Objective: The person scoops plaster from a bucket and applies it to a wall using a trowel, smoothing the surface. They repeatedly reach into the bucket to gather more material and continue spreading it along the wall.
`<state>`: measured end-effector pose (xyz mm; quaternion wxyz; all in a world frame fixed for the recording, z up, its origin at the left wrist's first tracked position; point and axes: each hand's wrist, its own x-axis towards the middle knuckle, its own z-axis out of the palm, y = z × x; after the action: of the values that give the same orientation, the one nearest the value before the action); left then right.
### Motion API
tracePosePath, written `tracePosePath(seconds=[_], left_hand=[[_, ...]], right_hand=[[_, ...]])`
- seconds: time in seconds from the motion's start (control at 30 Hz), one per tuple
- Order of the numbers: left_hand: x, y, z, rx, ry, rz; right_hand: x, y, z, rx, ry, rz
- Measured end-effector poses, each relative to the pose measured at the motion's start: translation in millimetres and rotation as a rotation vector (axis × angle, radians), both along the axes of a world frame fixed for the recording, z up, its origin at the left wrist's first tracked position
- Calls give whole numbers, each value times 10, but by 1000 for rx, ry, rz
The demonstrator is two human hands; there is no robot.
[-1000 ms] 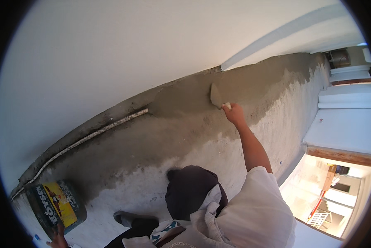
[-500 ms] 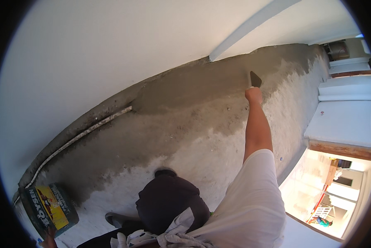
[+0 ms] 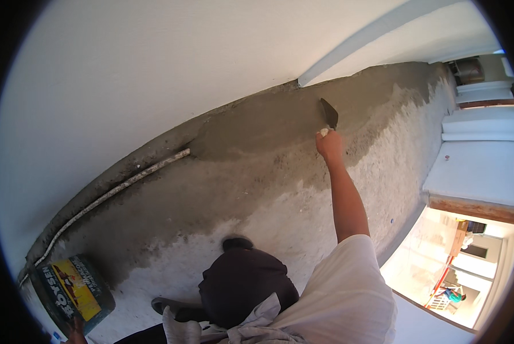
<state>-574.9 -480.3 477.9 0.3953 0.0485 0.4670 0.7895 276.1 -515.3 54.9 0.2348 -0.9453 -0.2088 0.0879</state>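
Observation:
My right hand (image 3: 329, 144) is stretched far forward, its fingers wrapped round the handle of a pointed trowel (image 3: 330, 114). The trowel's dark blade lies over smooth wet mortar (image 3: 257, 123) beside the white wall, its tip toward the wall. At the lower left edge, my left hand (image 3: 77, 332) shows only in part, its fingers against the side of a dark paint bucket (image 3: 99, 286) with a yellow label. It seems to grip the bucket; the palm and thumb are cut off.
A mortar-splashed pipe (image 3: 125, 183) runs along the wall base (image 3: 96, 114). Pale rough floor (image 3: 280, 212) borders the damp strip. My dark-clad knee (image 3: 245, 286) and shoe are close below. At right, a doorway (image 3: 440, 275) opens onto a bright room with a person in it.
My right hand and the trowel have swept left across the wet mortar, and the blade now tilts to the upper left. My left hand stays by the bucket. The view has shifted slightly.

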Motion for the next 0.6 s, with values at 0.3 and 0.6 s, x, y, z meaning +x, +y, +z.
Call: tracePosePath(seconds=[0.3, 0.6], left_hand=[[134, 16, 142, 1, -11, -29], [-51, 50, 168, -116, -82, 83]], right_hand=[[-742, 169, 266, 180, -45, 40], [-805, 69, 277, 41, 58, -92]])
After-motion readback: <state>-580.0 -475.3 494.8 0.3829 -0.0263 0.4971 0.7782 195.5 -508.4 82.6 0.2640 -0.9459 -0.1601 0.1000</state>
